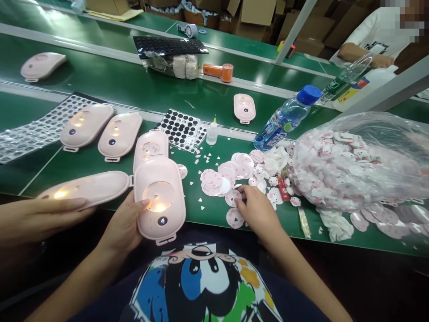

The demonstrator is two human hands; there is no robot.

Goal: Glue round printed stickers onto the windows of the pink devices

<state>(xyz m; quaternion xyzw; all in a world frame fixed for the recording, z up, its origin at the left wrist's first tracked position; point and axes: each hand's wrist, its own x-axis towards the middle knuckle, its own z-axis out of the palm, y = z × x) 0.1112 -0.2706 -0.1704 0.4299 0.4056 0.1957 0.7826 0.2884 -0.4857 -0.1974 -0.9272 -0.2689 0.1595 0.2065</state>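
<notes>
My left hand (125,221) grips a pale pink oval plastic case (169,176) near the table's front edge. Its thumb lies on the round recess, where a warm light glows above a small dark display. Thumb and fingertips of my right hand (258,208) are pinched at the edge of a round pink patterned sticker (231,198) on the table. More such discs (212,179) lie loosely piled beyond it. Another pink case (150,147) sits partly hidden behind the held one. At the left, a co-worker's hand (50,217) holds a lit pink case (90,190).
Further pink cases (120,134) stand on the green table, near sheets of black dots (181,127) and a small dropper bottle (212,133). Rightward are a blue-capped bottle (284,118) and a clear bag of small printed pieces (355,161). A person (372,40) is across the table.
</notes>
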